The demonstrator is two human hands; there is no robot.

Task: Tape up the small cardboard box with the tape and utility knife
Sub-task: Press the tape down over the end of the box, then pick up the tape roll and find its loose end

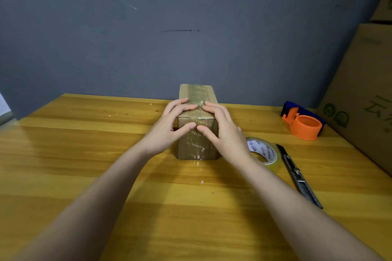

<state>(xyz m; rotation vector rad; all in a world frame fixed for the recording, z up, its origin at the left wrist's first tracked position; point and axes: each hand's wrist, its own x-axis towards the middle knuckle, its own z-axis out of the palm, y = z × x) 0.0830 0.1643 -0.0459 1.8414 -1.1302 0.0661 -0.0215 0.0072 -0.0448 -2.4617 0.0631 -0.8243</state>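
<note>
A small brown cardboard box [196, 146] stands on the wooden table, with a strip of clear tape running along its top and down its near face. My left hand [171, 127] clasps the box's near left corner, fingers on top and thumb on the front. Opposite it, my right hand [222, 129] clasps the near right corner the same way, and both thumbs press on the taped front. Just right of my right wrist lies a roll of clear tape [266, 153], partly hidden by it. A dark utility knife [297, 174] rests beside the roll, its blade end pointing away.
An orange and blue tape dispenser [303, 122] sits at the back right of the table [84, 154]. Large cardboard boxes [364, 91] stand along the right edge. A grey wall closes the far side.
</note>
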